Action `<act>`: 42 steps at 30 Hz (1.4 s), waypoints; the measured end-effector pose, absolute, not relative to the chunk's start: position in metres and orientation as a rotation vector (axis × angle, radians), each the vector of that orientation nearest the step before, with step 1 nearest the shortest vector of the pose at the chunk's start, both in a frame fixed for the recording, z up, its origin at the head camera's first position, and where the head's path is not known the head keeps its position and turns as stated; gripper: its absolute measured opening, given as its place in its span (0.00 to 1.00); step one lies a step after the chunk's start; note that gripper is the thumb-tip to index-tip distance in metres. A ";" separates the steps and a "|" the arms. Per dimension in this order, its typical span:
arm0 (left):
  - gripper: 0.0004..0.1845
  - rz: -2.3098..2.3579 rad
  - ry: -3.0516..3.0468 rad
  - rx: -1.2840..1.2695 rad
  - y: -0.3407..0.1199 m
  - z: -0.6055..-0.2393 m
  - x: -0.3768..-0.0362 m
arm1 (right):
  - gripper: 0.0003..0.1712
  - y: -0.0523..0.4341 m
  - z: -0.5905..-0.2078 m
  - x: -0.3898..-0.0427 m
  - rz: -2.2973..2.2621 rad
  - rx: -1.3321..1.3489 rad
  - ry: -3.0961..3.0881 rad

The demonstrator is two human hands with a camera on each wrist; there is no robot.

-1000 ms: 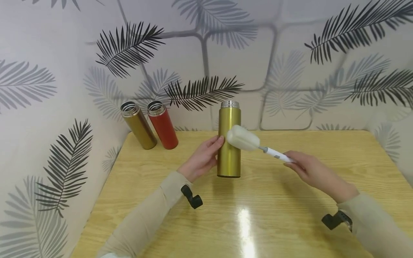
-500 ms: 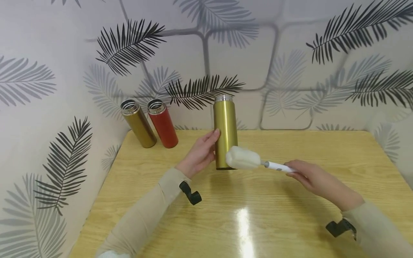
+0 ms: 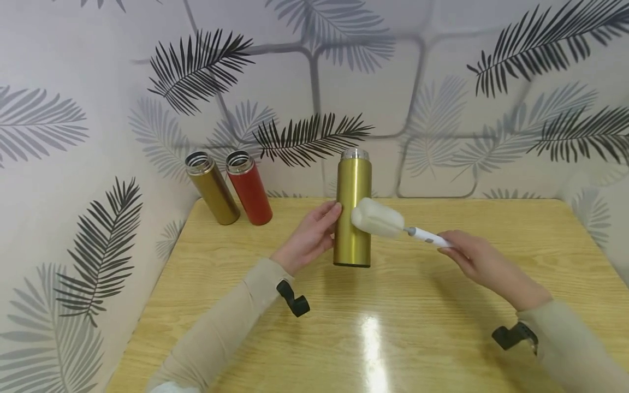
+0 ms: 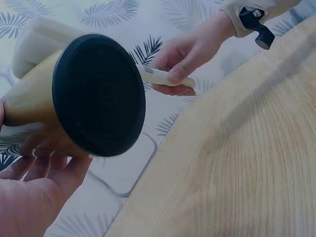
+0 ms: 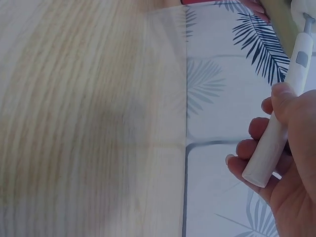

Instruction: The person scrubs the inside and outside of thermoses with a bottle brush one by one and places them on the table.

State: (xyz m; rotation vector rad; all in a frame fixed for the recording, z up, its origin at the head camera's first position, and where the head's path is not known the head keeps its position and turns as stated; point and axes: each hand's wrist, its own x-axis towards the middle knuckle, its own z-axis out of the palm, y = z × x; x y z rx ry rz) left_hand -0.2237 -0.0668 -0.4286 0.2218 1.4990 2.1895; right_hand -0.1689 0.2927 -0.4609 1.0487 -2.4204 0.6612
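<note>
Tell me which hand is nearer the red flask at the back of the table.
Left. The left hand grips the gold flask just right of the red flask; the right hand holds the sponge brush farther right.

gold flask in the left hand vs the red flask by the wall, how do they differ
The gold flask is taller and yellow-gold; the red flask is shorter and red. The gold flask is gripped by the left hand, with a white sponge brush against its side; the red flask stands untouched at the back of the table, beside a bronze flask. Both are slim metal cylinders with silver rims and no lids.
</note>
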 end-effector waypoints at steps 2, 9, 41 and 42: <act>0.23 2.182 1.495 0.214 -0.066 -0.429 -0.222 | 0.10 0.294 -0.460 -0.171 0.682 1.037 -2.409; 0.23 2.148 1.441 0.229 -0.065 -0.429 -0.218 | 0.12 0.298 -0.454 -0.176 0.671 0.963 -2.415; 0.25 2.144 1.488 0.186 -0.060 -0.432 -0.220 | 0.19 0.290 -0.458 -0.177 0.788 1.010 -2.476; 0.25 2.156 1.483 0.176 -0.060 -0.432 -0.220 | 0.19 0.290 -0.459 -0.176 0.787 1.022 -2.480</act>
